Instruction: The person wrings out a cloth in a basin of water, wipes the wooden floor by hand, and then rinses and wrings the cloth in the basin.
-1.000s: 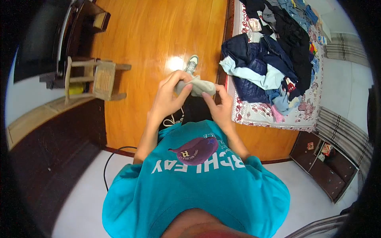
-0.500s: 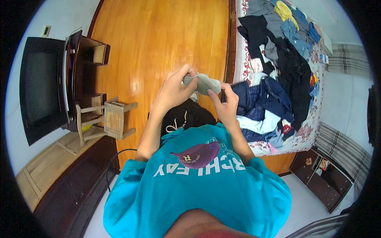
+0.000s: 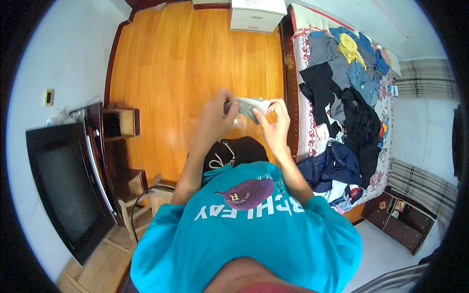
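Note:
A small grey piece of folded fabric, by its look a sock [image 3: 248, 106], is stretched level between my two hands in front of my body. My left hand [image 3: 218, 113] pinches its left end, thumb on the near side. At the paler right end, the thumb and fingers of my right hand [image 3: 276, 128] close on the fabric. Part of the sock is hidden behind the fingers. Below the hands show my black trousers [image 3: 239, 150] with a pale drawstring.
To the right, a bed [image 3: 304, 141] bears piled clothes, among them dark jeans [image 3: 337, 163] and a yellow garment [image 3: 349, 48]. A white drawer cabinet [image 3: 254, 14] stands ahead on the wooden floor [image 3: 181, 63]. A television [image 3: 68, 185] and a wooden stool [image 3: 159, 198] are at the left.
My view has swung forward, so the white cabinet shows and the stool and bed sit lower. Both hands keep hold of the sock, which is now flatter and more stretched out.

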Available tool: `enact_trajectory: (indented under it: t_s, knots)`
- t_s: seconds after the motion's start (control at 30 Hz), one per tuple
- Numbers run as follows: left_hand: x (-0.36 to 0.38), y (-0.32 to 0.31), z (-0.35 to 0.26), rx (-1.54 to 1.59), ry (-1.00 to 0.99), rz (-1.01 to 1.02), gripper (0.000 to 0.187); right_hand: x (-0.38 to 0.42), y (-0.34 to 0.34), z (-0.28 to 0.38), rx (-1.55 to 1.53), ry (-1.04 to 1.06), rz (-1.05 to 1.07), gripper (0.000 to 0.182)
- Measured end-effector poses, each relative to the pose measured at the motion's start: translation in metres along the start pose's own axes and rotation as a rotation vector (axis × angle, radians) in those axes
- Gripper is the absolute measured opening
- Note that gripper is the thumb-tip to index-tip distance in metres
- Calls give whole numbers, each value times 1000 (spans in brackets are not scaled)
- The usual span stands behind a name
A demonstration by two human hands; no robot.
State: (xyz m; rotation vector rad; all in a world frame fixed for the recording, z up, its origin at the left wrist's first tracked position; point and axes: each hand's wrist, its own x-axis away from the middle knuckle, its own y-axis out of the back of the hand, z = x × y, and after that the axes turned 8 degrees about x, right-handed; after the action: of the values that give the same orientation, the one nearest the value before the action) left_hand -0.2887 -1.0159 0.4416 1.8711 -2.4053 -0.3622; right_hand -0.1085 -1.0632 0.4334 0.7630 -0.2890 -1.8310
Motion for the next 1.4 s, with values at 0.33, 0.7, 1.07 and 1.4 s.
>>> enact_trajectory:
  t_s: [0.33,0.7,1.07,1.4]
  knots:
    - [-182,20,45,156,34,96,15,-128,-94,-64,-499,-483,-47,11]
    - [-412,7,100,408,175,219,8,-320,-157,-167,-1035,-707,176,43]
    - [-592,-4,138,437,108,20,8,-500,-205,-234,-830,-660,131,24]
    - [-741,56,209,253,203,67,11,-622,-292,-288,-289,-468,-31,24]
